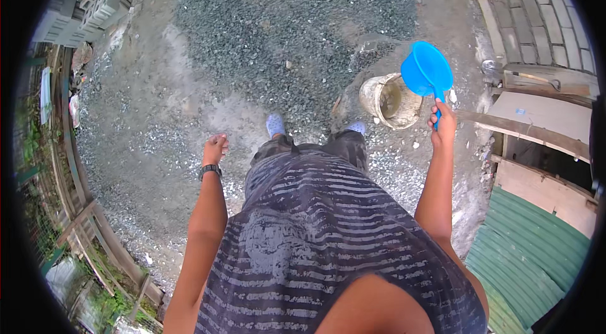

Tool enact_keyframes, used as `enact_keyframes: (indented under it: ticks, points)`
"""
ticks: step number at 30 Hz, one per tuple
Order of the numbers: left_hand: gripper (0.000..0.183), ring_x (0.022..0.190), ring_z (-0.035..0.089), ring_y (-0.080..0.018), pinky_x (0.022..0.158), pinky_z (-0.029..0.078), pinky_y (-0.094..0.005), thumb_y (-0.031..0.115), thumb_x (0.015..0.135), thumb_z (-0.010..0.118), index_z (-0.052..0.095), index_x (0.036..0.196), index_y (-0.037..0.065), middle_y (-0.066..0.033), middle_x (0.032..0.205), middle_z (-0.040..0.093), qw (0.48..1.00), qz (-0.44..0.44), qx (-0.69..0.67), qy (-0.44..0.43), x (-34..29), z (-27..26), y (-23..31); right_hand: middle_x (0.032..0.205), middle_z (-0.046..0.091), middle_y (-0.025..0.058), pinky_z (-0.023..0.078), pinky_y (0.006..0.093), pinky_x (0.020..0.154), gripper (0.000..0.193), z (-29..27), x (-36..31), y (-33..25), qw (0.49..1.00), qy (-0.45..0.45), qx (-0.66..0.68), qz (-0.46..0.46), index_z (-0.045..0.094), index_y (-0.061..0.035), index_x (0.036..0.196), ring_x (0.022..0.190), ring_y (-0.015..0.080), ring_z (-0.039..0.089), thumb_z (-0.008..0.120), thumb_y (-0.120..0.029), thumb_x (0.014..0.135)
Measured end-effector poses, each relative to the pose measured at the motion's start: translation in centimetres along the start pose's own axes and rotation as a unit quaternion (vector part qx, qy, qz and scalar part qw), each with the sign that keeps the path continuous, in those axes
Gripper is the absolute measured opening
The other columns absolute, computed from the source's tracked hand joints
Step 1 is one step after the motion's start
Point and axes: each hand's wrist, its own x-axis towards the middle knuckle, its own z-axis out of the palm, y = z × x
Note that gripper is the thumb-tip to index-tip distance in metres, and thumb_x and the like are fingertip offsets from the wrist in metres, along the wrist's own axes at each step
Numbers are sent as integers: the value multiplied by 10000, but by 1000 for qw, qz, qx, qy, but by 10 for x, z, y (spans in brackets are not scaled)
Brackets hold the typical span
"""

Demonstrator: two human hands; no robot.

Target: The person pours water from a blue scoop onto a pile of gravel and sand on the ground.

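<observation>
My right hand (444, 123) grips the handle of a blue plastic dipper (424, 66). The dipper's round bowl is raised over the far right rim of a dirty, cement-stained bucket (372, 102). Inside the bucket is something murky and greyish; I cannot make out how full it is. My left hand (216, 148), with a dark watch (210, 171) at the wrist, hangs at my left side above the ground. Its fingers are loosely bent and somewhat apart, with nothing visible in them.
A wide heap of grey gravel (284, 25) spreads ahead of my feet, which wear light blue clogs (275, 124). Concrete blocks (101, 3) are stacked at the far left. A wooden fence (79, 176) runs along the left; a block wall (536, 22) and green corrugated sheets (524, 258) line the right.
</observation>
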Motion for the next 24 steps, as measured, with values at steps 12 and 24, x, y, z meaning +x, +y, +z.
enact_keyframes:
  ticks: [12, 24]
  points:
    - [409, 706, 623, -121, 608, 481, -291, 424, 900, 639, 651, 1161, 110, -21, 920, 696, 994, -88, 60, -15, -6, 4, -30, 641, 537, -13, 342, 245, 455, 192, -5, -18, 11, 974, -32, -226, -2, 622, -46, 845, 502, 57, 455, 682, -229, 853]
    - [430, 752, 628, -128, 640, 477, -295, 402, 900, 636, 635, 1199, 93, -25, 943, 698, 999, 2, 0, -40, 25, 25, 23, 631, 537, -37, 334, 255, 503, 158, 72, -32, -6, 945, -154, -276, -88, 640, -42, 847, 522, 56, 452, 671, -196, 864]
